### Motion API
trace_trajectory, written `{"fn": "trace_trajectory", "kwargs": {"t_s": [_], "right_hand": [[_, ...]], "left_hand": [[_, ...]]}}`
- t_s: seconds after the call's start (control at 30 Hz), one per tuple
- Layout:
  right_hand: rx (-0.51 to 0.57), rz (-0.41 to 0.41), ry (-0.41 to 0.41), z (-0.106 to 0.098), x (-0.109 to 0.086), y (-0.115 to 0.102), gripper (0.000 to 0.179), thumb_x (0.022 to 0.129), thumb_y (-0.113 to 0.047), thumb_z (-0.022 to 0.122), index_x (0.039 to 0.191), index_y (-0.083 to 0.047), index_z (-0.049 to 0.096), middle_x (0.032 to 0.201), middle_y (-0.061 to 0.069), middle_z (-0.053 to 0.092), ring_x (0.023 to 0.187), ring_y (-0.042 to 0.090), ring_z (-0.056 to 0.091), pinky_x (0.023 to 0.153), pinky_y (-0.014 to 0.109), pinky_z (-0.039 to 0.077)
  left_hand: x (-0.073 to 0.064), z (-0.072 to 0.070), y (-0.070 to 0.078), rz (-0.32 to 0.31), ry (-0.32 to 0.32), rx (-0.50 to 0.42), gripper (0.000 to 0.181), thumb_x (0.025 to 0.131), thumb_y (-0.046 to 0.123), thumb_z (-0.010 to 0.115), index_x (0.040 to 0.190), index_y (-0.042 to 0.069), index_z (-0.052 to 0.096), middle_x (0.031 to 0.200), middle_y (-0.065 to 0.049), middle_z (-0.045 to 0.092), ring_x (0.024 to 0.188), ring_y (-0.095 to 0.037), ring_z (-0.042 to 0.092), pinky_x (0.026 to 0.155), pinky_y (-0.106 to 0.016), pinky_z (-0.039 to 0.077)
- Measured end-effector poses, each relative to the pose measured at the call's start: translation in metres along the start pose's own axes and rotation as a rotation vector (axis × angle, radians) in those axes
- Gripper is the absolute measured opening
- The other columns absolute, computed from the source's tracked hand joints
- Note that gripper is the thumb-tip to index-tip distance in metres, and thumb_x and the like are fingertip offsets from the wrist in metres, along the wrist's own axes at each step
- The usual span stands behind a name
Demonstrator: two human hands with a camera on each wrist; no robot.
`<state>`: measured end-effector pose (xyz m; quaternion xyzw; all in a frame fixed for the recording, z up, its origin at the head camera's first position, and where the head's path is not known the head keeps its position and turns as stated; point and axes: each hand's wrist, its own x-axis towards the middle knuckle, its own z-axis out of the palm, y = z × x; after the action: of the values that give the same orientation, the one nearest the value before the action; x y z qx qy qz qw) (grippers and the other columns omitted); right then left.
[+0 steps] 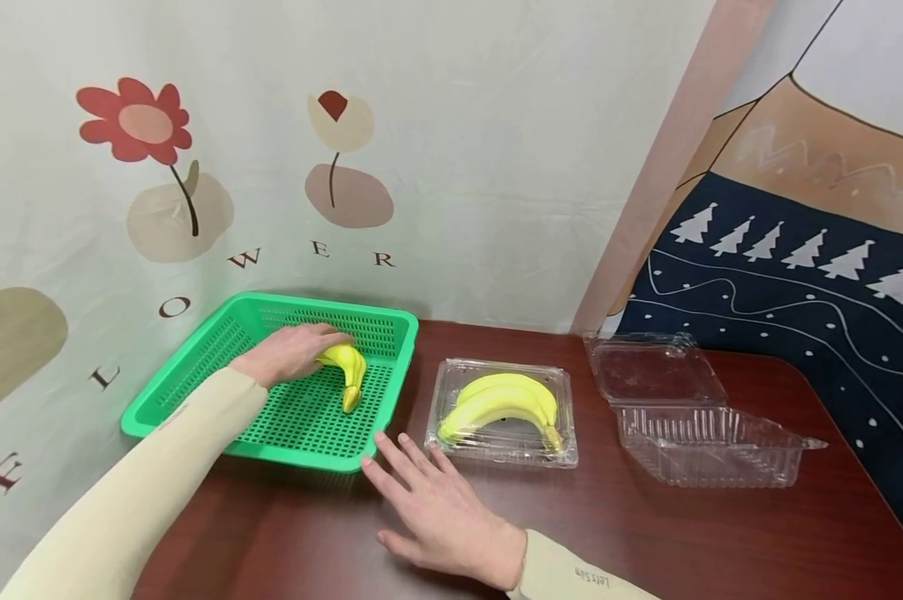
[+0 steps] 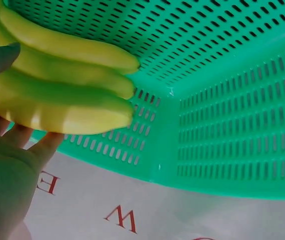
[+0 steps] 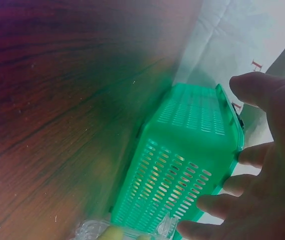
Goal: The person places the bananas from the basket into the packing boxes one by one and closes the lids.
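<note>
My left hand [image 1: 292,350] reaches into the green basket [image 1: 293,454] and holds a bunch of bananas [image 1: 351,371] there. In the left wrist view the thumb lies over the bananas [image 2: 82,115] and the fingertips press their other side. The stem end points toward the front of the basket in the head view. My right hand [image 1: 442,515], fingers straight and spread, is at the basket's front right corner. Its fingertips are at the rim; whether they touch it I cannot tell. Another banana bunch [image 1: 505,400] sits inside a closed clear plastic clamshell [image 1: 436,408], right of the basket.
Farther right on the dark red table [image 1: 609,533] stands a second clear clamshell [image 1: 709,454], its lid [image 1: 657,371] tipped back. A printed cloth [image 1: 481,167] hangs behind and along the left side. The basket's back wall is close to this cloth.
</note>
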<state>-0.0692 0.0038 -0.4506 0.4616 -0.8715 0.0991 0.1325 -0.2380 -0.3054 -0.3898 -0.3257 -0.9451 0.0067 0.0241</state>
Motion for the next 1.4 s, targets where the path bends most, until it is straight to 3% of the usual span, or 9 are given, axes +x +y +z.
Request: {"fn": "trace_trajectory", "kwargs": {"t_s": [0.13, 0.3, 0.6, 0.9, 1.03, 1.4], "right_hand": [[-0.002, -0.004, 0.003, -0.001, 0.001, 0.000, 0.090, 0.093, -0.055, 0.070, 0.164, -0.019, 0.029, 0.171, 0.010, 0.020, 0.151, 0.033, 0.035, 0.111, 0.057, 0.043], [0.004, -0.007, -0.003, 0.000, 0.001, 0.000, 0.089, 0.093, -0.054, 0.070, 0.164, -0.020, 0.029, 0.171, 0.009, 0.021, 0.151, 0.032, 0.035, 0.111, 0.056, 0.043], [-0.018, -0.003, 0.004, -0.001, 0.001, 0.001, 0.089, 0.092, -0.055, 0.071, 0.163, -0.020, 0.031, 0.171, 0.009, 0.023, 0.148, 0.035, 0.040, 0.110, 0.057, 0.044], [0.011, 0.014, 0.005, -0.003, 0.001, 0.000, 0.085, 0.094, -0.055, 0.069, 0.163, -0.022, 0.033, 0.172, 0.007, 0.021, 0.149, 0.036, 0.038, 0.112, 0.058, 0.041], [0.018, 0.022, 0.001, -0.004, 0.000, -0.001, 0.084, 0.095, -0.056, 0.067, 0.163, -0.022, 0.033, 0.172, 0.006, 0.020, 0.150, 0.035, 0.037, 0.113, 0.057, 0.040], [0.059, 0.035, 0.028, -0.011, -0.006, 0.001, 0.077, 0.098, -0.056, 0.062, 0.162, -0.021, 0.037, 0.172, 0.004, 0.021, 0.152, 0.034, 0.032, 0.115, 0.056, 0.038]], "left_hand": [[0.004, 0.000, 0.001, -0.020, -0.018, -0.001, 0.044, 0.091, -0.002, 0.075, 0.132, 0.012, 0.069, 0.119, -0.016, 0.070, 0.101, -0.039, 0.069, 0.082, -0.056, 0.058], [0.004, 0.000, 0.002, -0.026, -0.028, 0.026, 0.039, 0.090, 0.006, 0.079, 0.127, 0.013, 0.070, 0.112, -0.013, 0.071, 0.096, -0.037, 0.069, 0.079, -0.055, 0.058], [-0.006, -0.010, 0.005, -0.001, 0.056, 0.017, 0.038, 0.091, 0.014, 0.081, 0.125, 0.016, 0.064, 0.099, -0.009, 0.068, 0.082, -0.031, 0.068, 0.069, -0.053, 0.059], [-0.020, -0.028, 0.015, -0.074, 0.071, -0.015, 0.052, 0.095, 0.019, 0.077, 0.142, 0.017, 0.056, 0.116, -0.010, 0.071, 0.099, -0.033, 0.070, 0.080, -0.056, 0.058], [-0.023, -0.030, 0.019, -0.108, 0.083, -0.035, 0.054, 0.097, 0.023, 0.075, 0.146, 0.019, 0.054, 0.118, -0.009, 0.071, 0.097, -0.030, 0.068, 0.080, -0.054, 0.058], [-0.033, -0.038, 0.031, -0.135, 0.211, -0.046, 0.056, 0.099, 0.028, 0.072, 0.151, 0.022, 0.052, 0.121, -0.008, 0.070, 0.093, -0.027, 0.067, 0.073, -0.051, 0.056]]}}
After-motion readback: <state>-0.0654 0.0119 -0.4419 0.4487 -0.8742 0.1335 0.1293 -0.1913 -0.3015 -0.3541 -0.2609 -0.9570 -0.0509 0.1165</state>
